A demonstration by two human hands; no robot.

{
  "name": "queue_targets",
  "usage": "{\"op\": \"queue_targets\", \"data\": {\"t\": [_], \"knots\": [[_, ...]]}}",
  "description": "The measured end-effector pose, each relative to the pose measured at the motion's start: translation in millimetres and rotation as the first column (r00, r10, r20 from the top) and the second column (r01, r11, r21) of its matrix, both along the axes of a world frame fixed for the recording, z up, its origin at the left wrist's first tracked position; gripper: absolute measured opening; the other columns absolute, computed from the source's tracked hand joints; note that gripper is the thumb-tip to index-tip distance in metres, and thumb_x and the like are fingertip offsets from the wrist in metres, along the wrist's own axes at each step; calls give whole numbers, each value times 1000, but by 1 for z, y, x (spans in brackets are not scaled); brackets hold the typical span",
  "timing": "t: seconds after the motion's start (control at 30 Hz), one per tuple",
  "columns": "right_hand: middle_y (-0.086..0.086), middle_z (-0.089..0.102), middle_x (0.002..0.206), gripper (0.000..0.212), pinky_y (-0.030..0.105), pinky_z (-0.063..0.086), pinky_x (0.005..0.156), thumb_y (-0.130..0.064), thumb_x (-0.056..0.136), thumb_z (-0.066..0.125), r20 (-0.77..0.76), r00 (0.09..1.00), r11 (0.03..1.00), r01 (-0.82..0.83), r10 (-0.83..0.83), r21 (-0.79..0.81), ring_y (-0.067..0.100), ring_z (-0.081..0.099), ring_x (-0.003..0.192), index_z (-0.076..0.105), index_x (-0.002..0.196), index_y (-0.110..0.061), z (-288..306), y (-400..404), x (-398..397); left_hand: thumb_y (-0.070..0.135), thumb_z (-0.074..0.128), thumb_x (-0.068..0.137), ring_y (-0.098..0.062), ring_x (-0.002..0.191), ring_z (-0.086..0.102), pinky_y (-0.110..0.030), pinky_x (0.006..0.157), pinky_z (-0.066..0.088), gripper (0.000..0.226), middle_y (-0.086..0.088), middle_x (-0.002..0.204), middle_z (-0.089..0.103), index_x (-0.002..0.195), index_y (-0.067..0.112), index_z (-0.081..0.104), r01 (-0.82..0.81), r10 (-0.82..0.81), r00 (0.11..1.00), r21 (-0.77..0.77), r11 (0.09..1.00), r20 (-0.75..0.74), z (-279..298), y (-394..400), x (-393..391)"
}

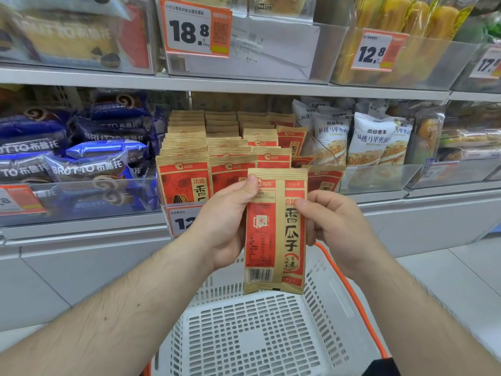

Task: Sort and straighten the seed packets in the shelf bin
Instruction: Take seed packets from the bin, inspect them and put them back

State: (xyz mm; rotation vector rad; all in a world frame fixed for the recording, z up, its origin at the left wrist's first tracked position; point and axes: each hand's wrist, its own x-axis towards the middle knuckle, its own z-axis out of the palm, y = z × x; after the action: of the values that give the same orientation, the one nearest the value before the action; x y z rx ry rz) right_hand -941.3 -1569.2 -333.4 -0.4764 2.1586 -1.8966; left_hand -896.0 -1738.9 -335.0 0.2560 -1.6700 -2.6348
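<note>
Hands (222, 221) and (339, 229) both pinch one seed packet (275, 232) upright above the basket (252, 335), just before the shelf bin (173, 204), likely so you can check its facing before slotting it back.

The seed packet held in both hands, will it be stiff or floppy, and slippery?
The seed packet probably bends little: it stands upright, held near its top by the left hand and right hand. Its matte paper-like face looks unlikely to slip.
</note>
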Motion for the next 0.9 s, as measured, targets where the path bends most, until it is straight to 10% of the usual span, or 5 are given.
{"op": "queue_targets", "data": {"t": [0.17,0.9], "knots": [[6,76,82,10,20,45,54,-15,91,69,72,971,953,-238,228,187,10,62,61,73,98,-9,0,5,2,45,55,84,-30,93,75,-47,75,62,47,-14,105,76,116,13,68,-71,70,997,59,996,14,4,-8,-3],[26,71,101,73,27,49,46,-25,62,91,163,906,920,-388,392,-56,34,60,70,56,121,-2,0,19,-5,20,66,77,-33,103,68,-47,87,59,41,-22,117,71,115,5,70,117,-119,993,74,990,18,-5,-11,-2]]}}
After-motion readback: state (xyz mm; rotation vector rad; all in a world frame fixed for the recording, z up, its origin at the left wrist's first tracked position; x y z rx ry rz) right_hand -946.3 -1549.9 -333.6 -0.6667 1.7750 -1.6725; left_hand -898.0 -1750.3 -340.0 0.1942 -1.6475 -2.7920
